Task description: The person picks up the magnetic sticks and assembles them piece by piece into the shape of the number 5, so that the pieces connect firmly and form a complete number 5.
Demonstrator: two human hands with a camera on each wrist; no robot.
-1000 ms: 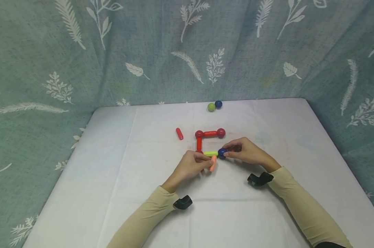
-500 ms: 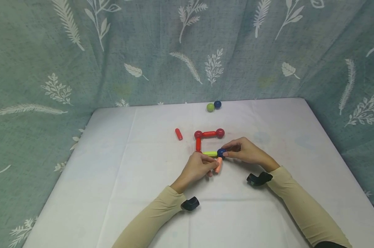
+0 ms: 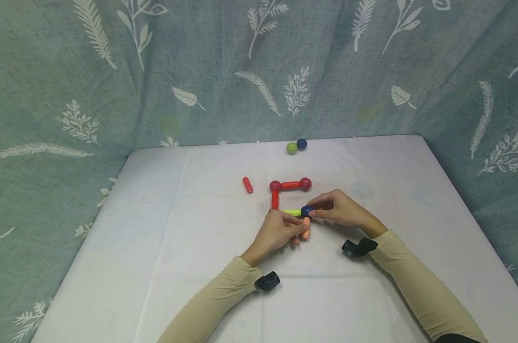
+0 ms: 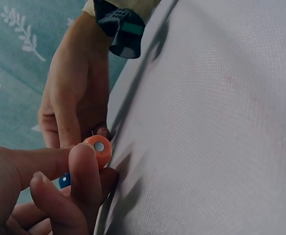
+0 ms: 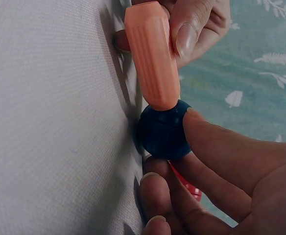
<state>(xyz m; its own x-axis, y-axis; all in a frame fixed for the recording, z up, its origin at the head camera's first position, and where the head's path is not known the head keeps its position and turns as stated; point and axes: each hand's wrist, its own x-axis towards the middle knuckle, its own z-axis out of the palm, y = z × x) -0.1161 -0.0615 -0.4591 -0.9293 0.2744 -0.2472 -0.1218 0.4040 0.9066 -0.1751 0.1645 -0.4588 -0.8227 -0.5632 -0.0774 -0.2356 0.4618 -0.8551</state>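
My left hand (image 3: 280, 231) pinches an orange magnetic rod (image 3: 306, 228) between thumb and fingers. A grey metal disc shows in the end of this rod (image 4: 99, 147) in the left wrist view. Its far end meets a dark blue ball (image 5: 165, 129) in the right wrist view. The right hand (image 3: 342, 209) holds that ball between thumb and fingertips, low at the cloth. A yellow-green rod (image 3: 292, 212) runs left from the ball toward the left hand's fingers, which hide its other end. From there a red rod (image 3: 275, 200) leads back to a red ball (image 3: 275, 186).
Another red rod (image 3: 290, 185) joins that corner to a second red ball (image 3: 305, 184). One loose red rod (image 3: 248, 185) lies to the left. At the back edge sit a green ball (image 3: 291, 148) and a blue ball (image 3: 301, 144). White cloth (image 3: 198, 238) covers the table.
My left hand has moved right with the orange rod, bringing its far end from beside the yellow-green rod to the blue ball. The right hand stays on the ball.
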